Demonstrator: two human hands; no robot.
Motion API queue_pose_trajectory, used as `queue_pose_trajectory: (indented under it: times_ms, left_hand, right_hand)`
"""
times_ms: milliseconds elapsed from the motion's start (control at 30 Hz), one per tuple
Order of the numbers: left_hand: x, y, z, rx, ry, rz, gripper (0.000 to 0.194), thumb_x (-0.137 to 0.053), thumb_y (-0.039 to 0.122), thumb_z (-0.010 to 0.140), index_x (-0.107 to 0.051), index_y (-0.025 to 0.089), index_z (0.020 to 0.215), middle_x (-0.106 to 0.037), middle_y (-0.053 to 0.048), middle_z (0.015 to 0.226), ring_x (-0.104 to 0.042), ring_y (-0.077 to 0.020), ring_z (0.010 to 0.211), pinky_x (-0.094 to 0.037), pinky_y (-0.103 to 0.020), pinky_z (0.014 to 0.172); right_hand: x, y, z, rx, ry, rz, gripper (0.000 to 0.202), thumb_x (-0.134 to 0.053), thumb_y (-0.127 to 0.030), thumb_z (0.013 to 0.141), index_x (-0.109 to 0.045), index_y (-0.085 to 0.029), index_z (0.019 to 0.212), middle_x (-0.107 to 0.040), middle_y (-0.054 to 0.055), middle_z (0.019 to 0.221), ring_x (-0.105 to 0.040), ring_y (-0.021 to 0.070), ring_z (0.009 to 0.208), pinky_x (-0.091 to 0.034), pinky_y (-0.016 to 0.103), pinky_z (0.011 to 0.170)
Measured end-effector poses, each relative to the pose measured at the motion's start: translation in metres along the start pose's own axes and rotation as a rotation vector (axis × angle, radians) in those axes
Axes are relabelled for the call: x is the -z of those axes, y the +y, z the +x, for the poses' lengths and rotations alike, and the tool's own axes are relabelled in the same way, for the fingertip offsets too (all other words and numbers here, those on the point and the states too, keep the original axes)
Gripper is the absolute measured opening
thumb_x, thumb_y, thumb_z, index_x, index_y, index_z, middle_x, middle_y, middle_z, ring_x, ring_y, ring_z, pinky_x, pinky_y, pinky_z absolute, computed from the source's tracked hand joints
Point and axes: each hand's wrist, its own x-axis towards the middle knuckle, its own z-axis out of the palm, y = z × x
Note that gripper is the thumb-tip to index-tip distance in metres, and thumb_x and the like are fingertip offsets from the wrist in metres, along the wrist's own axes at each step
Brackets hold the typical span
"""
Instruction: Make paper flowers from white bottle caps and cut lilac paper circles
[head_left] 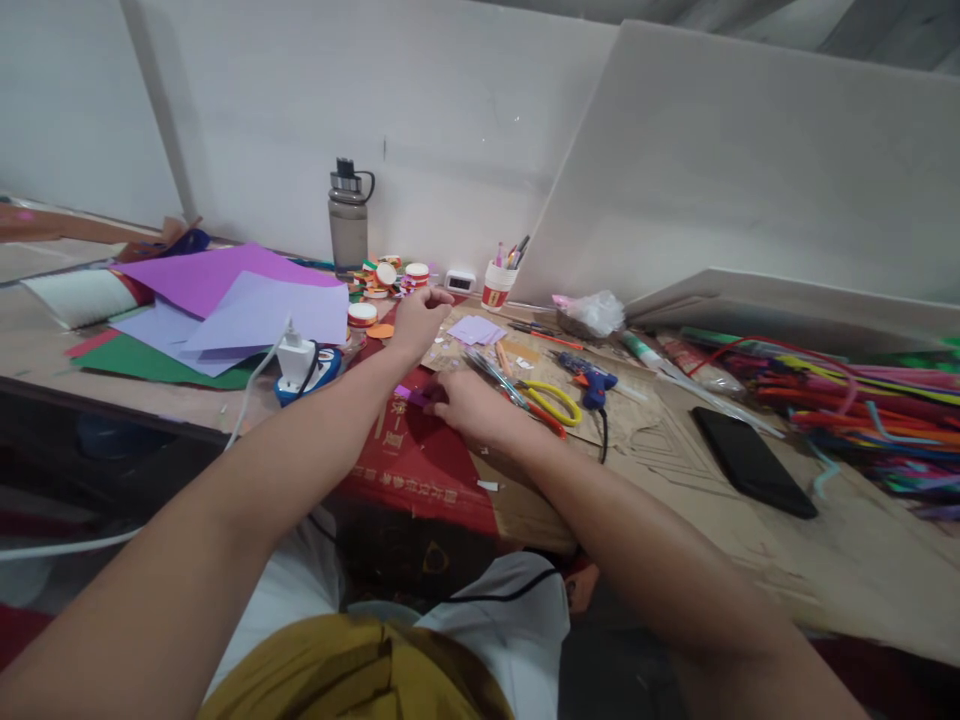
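Note:
My left hand (422,318) is raised above the work surface, close to several small round drum-like pieces (363,314) with white tops and red sides. Its fingers are loosely bent and apart, and I see nothing between them. Lower down, my right hand (466,402) has its thumb and fingertips closed at a small purple paper strip (411,396) over the red printed cardboard (420,455). Beyond it lies a stack of pale lilac paper squares (477,330). Yellow-handled scissors (553,400) and red-handled pliers (546,420) rest beside my right wrist.
A blue glue gun (596,384) and black phone (750,462) lie rightward, with many pipe cleaners (862,400) beyond. Purple sheets (277,315), a plugged power strip (309,372) and its white cable occupy the left. A bottle (349,225) and pen cup (498,285) stand behind.

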Motion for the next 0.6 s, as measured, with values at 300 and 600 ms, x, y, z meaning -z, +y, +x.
queue_pose_trajectory:
  times_ms: [300,600]
  left_hand:
    - [0.001,0.0,-0.001,-0.024,-0.005,0.017,0.008,-0.059,0.015,0.07,-0.062,0.018,0.077,-0.066,-0.002,0.079,-0.058,-0.0147,0.075,-0.047,-0.029,0.072]
    - [0.0,0.001,0.001,-0.02,0.012,-0.001,0.01,-0.059,0.011,0.069,-0.063,0.017,0.076,-0.064,-0.001,0.074,-0.056,-0.0131,0.07,-0.046,-0.027,0.069]
  right_hand:
    - [0.002,-0.003,0.003,-0.022,-0.058,-0.077,0.021,-0.059,-0.015,0.08,-0.071,-0.013,0.097,-0.073,0.01,0.094,-0.063,0.0174,0.08,-0.039,0.024,0.064]
    - [0.012,-0.001,-0.002,0.045,0.005,0.136,0.01,-0.065,-0.017,0.083,-0.07,-0.013,0.091,-0.07,0.003,0.084,-0.059,0.0108,0.072,-0.039,0.02,0.066]
